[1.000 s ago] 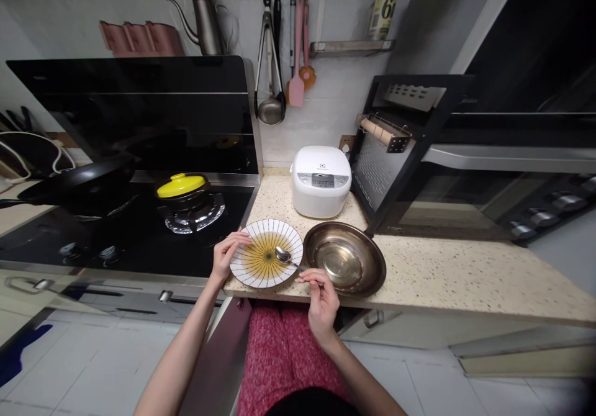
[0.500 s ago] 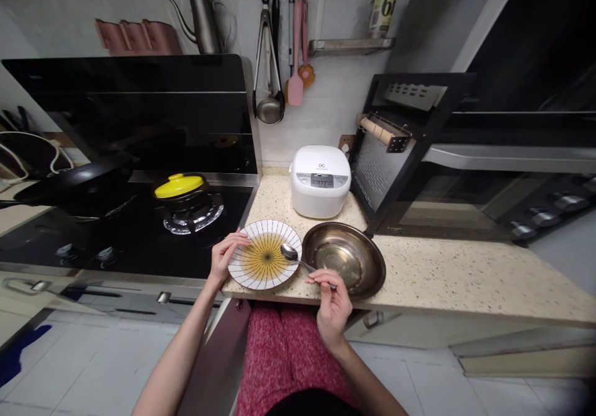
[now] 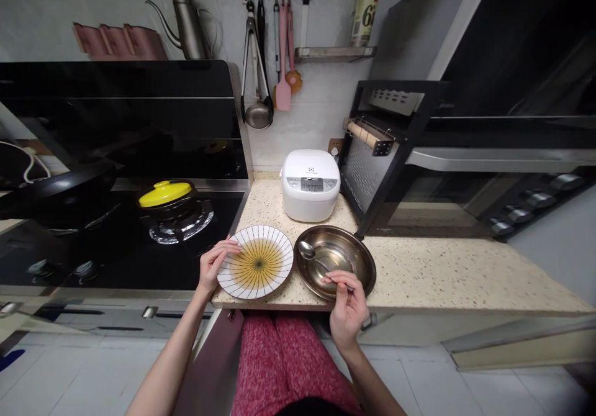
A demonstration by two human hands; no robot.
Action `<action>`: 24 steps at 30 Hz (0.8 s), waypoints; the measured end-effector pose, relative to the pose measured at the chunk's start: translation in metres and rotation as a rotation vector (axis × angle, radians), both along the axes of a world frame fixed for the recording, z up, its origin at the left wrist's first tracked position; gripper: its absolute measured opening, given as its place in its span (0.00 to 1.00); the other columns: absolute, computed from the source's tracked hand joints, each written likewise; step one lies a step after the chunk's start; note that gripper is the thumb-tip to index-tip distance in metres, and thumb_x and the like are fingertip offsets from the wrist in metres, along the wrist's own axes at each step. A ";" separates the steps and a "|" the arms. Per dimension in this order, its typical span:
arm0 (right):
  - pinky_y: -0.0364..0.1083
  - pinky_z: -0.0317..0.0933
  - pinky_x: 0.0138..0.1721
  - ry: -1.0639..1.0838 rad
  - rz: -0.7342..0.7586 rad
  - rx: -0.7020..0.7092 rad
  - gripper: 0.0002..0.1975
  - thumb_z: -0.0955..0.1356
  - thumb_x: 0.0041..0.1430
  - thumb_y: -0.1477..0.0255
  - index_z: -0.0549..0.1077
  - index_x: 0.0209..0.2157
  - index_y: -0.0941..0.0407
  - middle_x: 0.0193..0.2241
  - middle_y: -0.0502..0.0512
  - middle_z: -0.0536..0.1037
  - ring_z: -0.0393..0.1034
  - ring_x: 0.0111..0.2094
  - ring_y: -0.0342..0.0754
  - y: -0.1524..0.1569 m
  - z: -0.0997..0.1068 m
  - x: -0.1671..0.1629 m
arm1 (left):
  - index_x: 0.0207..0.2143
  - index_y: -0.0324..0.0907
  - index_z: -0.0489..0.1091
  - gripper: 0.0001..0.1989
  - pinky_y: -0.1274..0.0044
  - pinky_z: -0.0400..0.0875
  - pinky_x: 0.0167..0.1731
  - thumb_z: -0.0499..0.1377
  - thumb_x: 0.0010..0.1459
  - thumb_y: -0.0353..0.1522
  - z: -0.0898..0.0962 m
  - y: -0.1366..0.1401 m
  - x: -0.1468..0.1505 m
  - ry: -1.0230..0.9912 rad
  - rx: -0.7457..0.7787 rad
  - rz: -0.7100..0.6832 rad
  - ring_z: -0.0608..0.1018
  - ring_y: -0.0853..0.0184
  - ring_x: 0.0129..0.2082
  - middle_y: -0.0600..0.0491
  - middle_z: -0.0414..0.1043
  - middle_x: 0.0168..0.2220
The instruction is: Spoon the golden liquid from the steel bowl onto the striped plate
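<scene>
My right hand [image 3: 348, 309] is closed on the handle of a metal spoon [image 3: 306, 250]. The spoon's bowl hangs over the left part of a wide steel basin [image 3: 365, 257]; whether it carries liquid I cannot tell. To the left is a shallow white plate [image 3: 282, 242] with dark radiating lines, holding yellowish liquid [image 3: 267, 274]. My left hand [image 3: 215, 266] grips this plate's left rim, fingers on top and the thumb mostly hidden. Plate and basin stand side by side near the counter's front edge.
Behind them stands a white rice cooker [image 3: 310, 192]. On the left, the black stove [image 3: 125, 261] bears a dark pot with a yellow lid [image 3: 166, 194] and a black wok [image 3: 60, 189]. A black rack [image 3: 395, 174] and an oven [image 3: 447, 198] are on the right.
The spoon has moved right, from above the plate to above the basin, with my right hand. My left hand stays at the plate's rim. The view has shifted slightly.
</scene>
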State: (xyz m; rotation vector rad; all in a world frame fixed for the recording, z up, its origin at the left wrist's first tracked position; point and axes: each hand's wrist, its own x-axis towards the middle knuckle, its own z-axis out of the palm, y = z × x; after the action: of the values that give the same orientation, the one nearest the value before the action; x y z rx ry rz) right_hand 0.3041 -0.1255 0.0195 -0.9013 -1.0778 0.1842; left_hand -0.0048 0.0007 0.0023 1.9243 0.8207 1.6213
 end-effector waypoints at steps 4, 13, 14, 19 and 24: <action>0.50 0.74 0.38 -0.004 -0.038 -0.010 0.08 0.64 0.72 0.73 0.73 0.38 0.55 0.34 0.55 0.80 0.77 0.36 0.49 0.001 -0.003 0.011 | 0.35 0.42 0.84 0.18 0.54 0.68 0.63 0.56 0.68 0.38 0.003 -0.002 0.001 0.010 -0.014 0.010 0.82 0.53 0.46 0.45 0.85 0.37; 0.51 0.74 0.39 -0.023 -0.090 -0.021 0.08 0.65 0.72 0.71 0.74 0.37 0.55 0.35 0.56 0.80 0.77 0.36 0.49 0.001 -0.008 0.026 | 0.35 0.42 0.84 0.18 0.55 0.68 0.62 0.56 0.68 0.38 0.001 -0.001 0.000 0.014 -0.007 0.014 0.82 0.53 0.46 0.45 0.85 0.37; 0.51 0.74 0.39 -0.023 -0.090 -0.022 0.08 0.65 0.72 0.71 0.74 0.37 0.55 0.35 0.56 0.80 0.77 0.36 0.49 0.000 -0.009 0.027 | 0.35 0.42 0.84 0.18 0.54 0.68 0.62 0.56 0.68 0.39 0.001 -0.001 0.000 0.013 -0.008 0.013 0.82 0.53 0.46 0.45 0.85 0.37; 0.50 0.74 0.39 -0.040 -0.095 -0.013 0.08 0.65 0.72 0.72 0.74 0.37 0.55 0.34 0.55 0.80 0.77 0.36 0.48 0.001 -0.009 0.029 | 0.35 0.42 0.84 0.18 0.55 0.67 0.63 0.56 0.69 0.38 0.001 -0.001 0.000 0.004 -0.006 0.002 0.82 0.54 0.46 0.45 0.85 0.37; 0.50 0.73 0.40 -0.131 -0.107 0.007 0.08 0.65 0.71 0.74 0.75 0.37 0.54 0.34 0.54 0.80 0.76 0.37 0.48 0.002 -0.011 0.030 | 0.35 0.42 0.84 0.18 0.55 0.68 0.62 0.55 0.69 0.38 0.000 -0.001 0.000 0.006 -0.004 0.005 0.82 0.54 0.46 0.45 0.84 0.37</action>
State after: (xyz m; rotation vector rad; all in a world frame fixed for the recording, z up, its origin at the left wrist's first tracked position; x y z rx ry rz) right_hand 0.3343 -0.1240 0.0085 -0.9729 -1.1473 0.0334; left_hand -0.0047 -0.0001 0.0024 1.9264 0.8306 1.6167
